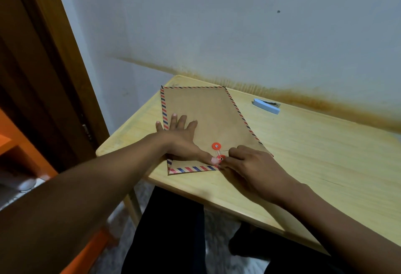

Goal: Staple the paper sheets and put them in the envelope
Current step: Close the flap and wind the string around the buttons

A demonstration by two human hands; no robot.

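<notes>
Left hand [181, 138] flat on closed envelope [206, 117]

A pale wooden bench [314, 154] stood against a white wall [238, 24] streaked with a rusty stain [303, 95]; a dark wooden door frame [43, 67] rose left, above speckled floor [217, 241].

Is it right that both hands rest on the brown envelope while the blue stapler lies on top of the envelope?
Not quite. In the head view the stapler lies on the table, apart from the envelope. The left hand and right hand are on it.
</notes>
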